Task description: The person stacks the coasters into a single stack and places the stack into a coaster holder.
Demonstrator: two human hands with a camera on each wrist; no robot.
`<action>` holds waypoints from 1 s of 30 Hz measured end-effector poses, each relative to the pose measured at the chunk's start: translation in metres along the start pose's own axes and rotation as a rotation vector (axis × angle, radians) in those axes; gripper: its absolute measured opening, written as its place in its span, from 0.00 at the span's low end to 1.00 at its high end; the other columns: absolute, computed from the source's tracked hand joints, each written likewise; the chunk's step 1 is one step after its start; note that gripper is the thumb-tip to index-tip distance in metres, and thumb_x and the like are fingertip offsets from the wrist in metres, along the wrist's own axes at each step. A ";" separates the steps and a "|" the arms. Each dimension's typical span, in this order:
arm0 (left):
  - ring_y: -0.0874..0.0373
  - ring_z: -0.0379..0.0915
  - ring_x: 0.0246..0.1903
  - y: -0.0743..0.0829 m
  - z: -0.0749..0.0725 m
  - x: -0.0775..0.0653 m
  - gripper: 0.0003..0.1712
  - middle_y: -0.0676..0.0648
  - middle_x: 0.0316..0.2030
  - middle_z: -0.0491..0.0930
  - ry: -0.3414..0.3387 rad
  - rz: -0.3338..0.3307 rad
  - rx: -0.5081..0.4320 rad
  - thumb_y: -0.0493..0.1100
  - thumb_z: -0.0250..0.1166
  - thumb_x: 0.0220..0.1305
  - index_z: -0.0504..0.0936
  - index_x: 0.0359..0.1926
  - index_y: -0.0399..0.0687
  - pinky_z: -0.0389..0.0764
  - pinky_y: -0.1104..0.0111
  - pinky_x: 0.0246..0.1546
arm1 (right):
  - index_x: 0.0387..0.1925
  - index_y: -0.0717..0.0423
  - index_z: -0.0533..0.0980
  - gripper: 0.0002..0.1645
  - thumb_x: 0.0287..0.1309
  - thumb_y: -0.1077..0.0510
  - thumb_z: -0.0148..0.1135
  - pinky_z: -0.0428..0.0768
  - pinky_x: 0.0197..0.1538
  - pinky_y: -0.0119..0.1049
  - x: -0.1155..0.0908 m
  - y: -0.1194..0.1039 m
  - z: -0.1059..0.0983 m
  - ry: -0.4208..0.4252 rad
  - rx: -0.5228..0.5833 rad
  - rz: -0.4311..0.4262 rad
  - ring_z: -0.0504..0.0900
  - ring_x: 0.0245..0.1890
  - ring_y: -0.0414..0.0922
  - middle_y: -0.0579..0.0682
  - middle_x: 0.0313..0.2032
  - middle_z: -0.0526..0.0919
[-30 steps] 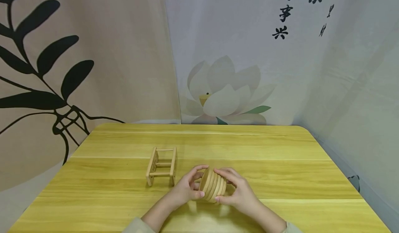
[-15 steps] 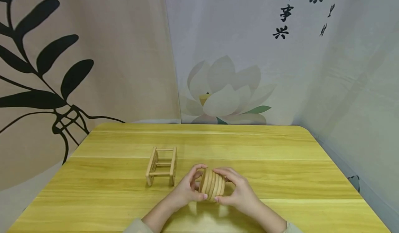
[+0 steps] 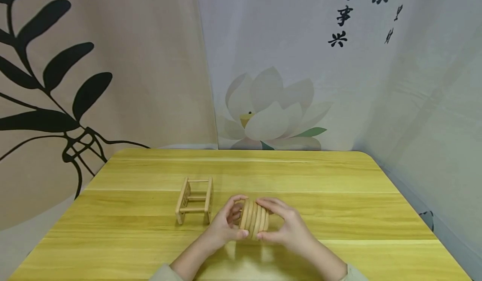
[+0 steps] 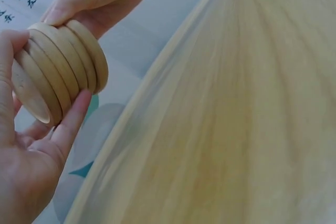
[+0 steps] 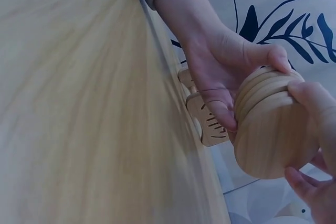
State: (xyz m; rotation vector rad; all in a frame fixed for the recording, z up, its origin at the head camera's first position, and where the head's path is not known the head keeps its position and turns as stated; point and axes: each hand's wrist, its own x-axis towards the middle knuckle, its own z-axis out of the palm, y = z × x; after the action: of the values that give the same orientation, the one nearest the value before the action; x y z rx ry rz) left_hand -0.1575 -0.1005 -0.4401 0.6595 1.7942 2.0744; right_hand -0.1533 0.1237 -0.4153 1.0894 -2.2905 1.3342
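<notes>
A stack of several round wooden coasters (image 3: 254, 219) is held on edge between both hands, over the front middle of the table. My left hand (image 3: 226, 226) grips the left end, thumb at the near side and fingers at the far side. My right hand (image 3: 289, 227) holds the right end in the same way. Seen from the left wrist, the coasters (image 4: 59, 72) lean slightly unevenly against each other. The right wrist view shows the plain flat face of the end coaster (image 5: 273, 137), with right-hand fingertips at its rim.
A small wooden rack (image 3: 194, 210) with rods and slotted sides stands on the table (image 3: 339, 205), left of the hands. Behind the table hangs a printed cloth (image 3: 158, 63) with leaves, a lotus and writing.
The coaster stack has turned so its left face no longer shows in the head view and its edges face the camera. Both hands have shifted slightly left and away. The rack stays put.
</notes>
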 end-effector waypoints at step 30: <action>0.43 0.70 0.49 0.043 -0.015 -0.004 0.46 0.33 0.58 0.62 0.094 0.138 0.073 0.20 0.63 0.46 0.60 0.67 0.46 0.81 0.62 0.35 | 0.59 0.61 0.74 0.39 0.42 0.62 0.78 0.77 0.52 0.46 0.037 -0.022 0.007 0.044 0.072 -0.059 0.75 0.55 0.51 0.55 0.59 0.74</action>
State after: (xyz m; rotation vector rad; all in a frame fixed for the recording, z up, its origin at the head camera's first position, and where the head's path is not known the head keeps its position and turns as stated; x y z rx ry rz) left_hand -0.1600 -0.1219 -0.3998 0.7367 1.9338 2.1707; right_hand -0.1619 0.0936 -0.3846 1.1298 -2.1772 1.4131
